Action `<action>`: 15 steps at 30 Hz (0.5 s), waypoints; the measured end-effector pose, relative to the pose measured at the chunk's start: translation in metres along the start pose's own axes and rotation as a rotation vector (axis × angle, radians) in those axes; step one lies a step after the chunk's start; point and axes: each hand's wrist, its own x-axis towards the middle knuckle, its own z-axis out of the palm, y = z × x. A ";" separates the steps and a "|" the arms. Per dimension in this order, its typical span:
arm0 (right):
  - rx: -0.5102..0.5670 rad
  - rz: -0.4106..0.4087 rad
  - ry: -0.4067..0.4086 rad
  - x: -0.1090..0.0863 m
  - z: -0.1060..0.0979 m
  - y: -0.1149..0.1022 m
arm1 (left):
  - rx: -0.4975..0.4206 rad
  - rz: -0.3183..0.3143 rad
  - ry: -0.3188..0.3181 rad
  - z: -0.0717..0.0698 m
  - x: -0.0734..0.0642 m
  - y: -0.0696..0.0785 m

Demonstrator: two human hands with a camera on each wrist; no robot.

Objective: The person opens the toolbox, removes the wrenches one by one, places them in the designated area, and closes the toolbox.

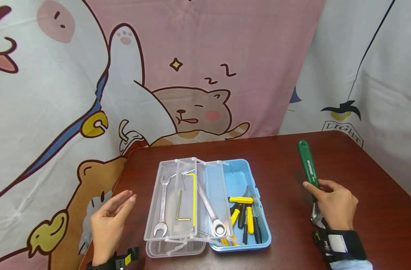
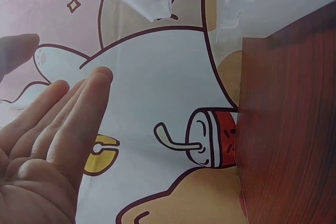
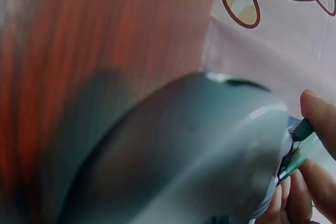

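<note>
My right hand (image 1: 337, 204) grips a green-handled wrench (image 1: 307, 163), its handle pointing away from me and its metal head down by the wrist. In the right wrist view the rounded silver head (image 3: 199, 145) looms large and blurred, with fingertips at the green handle behind it. My left hand (image 1: 107, 225) hovers at the left of the table, holding nothing, fingers extended; the left wrist view shows them straight too. Nearest to it is a clear plastic tray (image 1: 152, 210) with an open-end wrench (image 1: 163, 202), hex keys (image 1: 178, 210) and a ratcheting wrench (image 1: 210, 208).
The clear tray overlaps a light blue toolbox (image 1: 240, 170), which holds several yellow and black screwdrivers (image 1: 249, 219). Both stand mid-table on the dark red-brown tabletop (image 1: 279, 180). Cartoon-printed cloth (image 1: 259, 67) hangs behind the table and along its left side.
</note>
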 end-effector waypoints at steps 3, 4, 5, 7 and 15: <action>-0.023 0.023 -0.025 0.002 -0.002 0.003 | 0.000 -0.018 0.002 0.000 0.000 0.001; -0.029 0.027 -0.030 0.002 -0.002 0.004 | 0.001 -0.024 0.003 0.000 0.000 0.001; -0.037 0.028 -0.033 0.003 -0.003 0.005 | 0.002 -0.030 0.004 0.000 0.000 0.002; -0.049 0.024 -0.030 0.004 -0.004 0.008 | 0.012 -0.042 0.005 -0.001 0.000 0.003; -0.079 0.020 -0.015 0.009 -0.011 0.014 | 0.040 -0.049 0.003 -0.002 -0.001 0.006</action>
